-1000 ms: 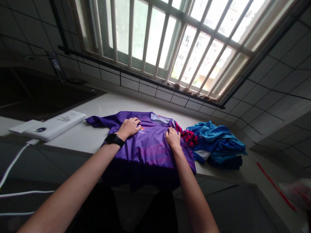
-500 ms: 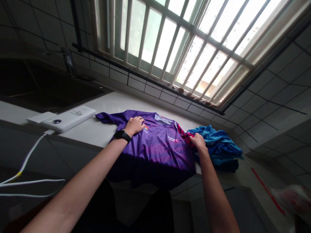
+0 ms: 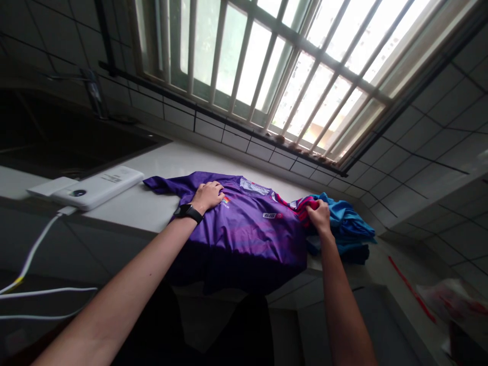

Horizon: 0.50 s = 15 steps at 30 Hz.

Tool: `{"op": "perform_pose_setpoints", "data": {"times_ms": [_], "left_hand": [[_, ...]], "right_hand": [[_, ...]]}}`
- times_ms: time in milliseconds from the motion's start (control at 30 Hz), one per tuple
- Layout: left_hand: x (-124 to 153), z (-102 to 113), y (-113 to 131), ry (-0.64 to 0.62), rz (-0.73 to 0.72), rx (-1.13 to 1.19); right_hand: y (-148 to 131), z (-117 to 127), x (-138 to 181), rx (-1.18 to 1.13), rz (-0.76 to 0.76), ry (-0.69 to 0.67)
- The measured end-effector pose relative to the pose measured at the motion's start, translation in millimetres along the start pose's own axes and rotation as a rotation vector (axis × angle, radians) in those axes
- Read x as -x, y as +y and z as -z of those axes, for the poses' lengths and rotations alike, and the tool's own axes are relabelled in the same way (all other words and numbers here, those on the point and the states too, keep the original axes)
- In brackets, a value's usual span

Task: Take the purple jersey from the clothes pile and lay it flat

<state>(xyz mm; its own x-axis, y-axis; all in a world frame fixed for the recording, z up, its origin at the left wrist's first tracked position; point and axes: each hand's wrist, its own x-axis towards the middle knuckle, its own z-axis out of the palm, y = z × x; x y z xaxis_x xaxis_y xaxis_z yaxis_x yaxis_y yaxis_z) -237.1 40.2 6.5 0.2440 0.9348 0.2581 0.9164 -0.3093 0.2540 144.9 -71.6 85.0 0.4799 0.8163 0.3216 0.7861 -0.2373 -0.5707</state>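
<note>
A purple short-sleeved jersey [image 3: 244, 229] is spread front side up on the white counter, its collar toward the window and its lower part hanging over the front edge. My left hand [image 3: 208, 196] lies on the chest of the jersey beside a small rainbow logo, fingers laid out over the cloth. At the other shoulder my right hand [image 3: 319, 216] pinches the red-patterned sleeve. That sleeve reaches up to a pile of blue folded clothes [image 3: 348, 221] at the right. A black watch is on my left wrist.
On the left of the counter [image 3: 152, 165] lies a white power bank [image 3: 101, 188] with a cable [image 3: 36, 249] hanging down. Behind it are a dark sink [image 3: 57, 137] and a faucet [image 3: 94, 94]. A barred window [image 3: 259, 66] rises at the back. A plastic bag [image 3: 450, 300] is at lower right.
My right hand has moved slightly right and up, drawing the red-patterned sleeve outward. The jersey's chest looks flatter there. My left hand stays on the cloth. The view has shifted slightly.
</note>
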Motion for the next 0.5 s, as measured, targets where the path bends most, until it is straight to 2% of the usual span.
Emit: {"op": "perform_pose_setpoints", "data": {"times_ms": [100,200,300,367,433,500], "left_hand": [[0.7,0.4,0.1,0.007,-0.001,-0.006],[1.3,0.7,0.6,0.007,0.000,-0.009],[1.3,0.7,0.9,0.010,0.009,-0.007],[0.7,0.4,0.5,0.007,0.009,-0.013],[-0.2,-0.3,-0.3,0.004,0.004,-0.013],[-1.2,-1.3,-1.4,0.004,0.003,-0.006]], "right_hand": [[-9.5,-6.2,2.7,-0.291,-0.042,-0.244],[-12.4,-11.3,5.0,-0.415,-0.025,-0.297],[-6.6,-13.5,6.5,-0.325,-0.020,-0.272],[-0.9,-14.8,8.4,-0.192,0.020,-0.344],[2.7,-18.6,11.7,-0.055,0.117,-0.457],[2.1,-26.4,15.9,0.056,0.218,-0.446]]}}
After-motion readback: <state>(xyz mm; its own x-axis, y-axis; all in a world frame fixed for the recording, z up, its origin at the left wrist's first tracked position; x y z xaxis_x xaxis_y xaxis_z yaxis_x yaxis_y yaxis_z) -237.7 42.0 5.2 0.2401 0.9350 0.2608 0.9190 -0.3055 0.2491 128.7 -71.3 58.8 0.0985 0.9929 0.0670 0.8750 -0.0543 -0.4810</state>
